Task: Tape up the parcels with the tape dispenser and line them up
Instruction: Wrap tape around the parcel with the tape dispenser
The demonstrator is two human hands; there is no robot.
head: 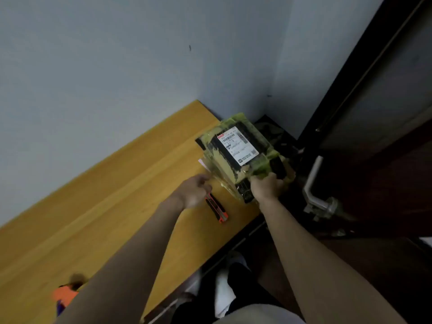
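At the tabletop's (98, 206) far right corner, the right hand (266, 187) gripped the stiff, tape-slick parcel's (238, 153) near edge while the left hand (195, 191) pinched its loose tape, best supported underneath.

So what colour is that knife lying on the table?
The knife is orange and black, seen in the head view, just beside the left hand.

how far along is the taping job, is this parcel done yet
Done: the parcel already carries yellowish tape and a shipping label. In hand: the right hand grips its near corner at the table edge, while the left hand pinches what looks like clear tape at its side. Left: no lined-up row shows; only this parcel is visible. An orange object, blurred, sits at the lower left.
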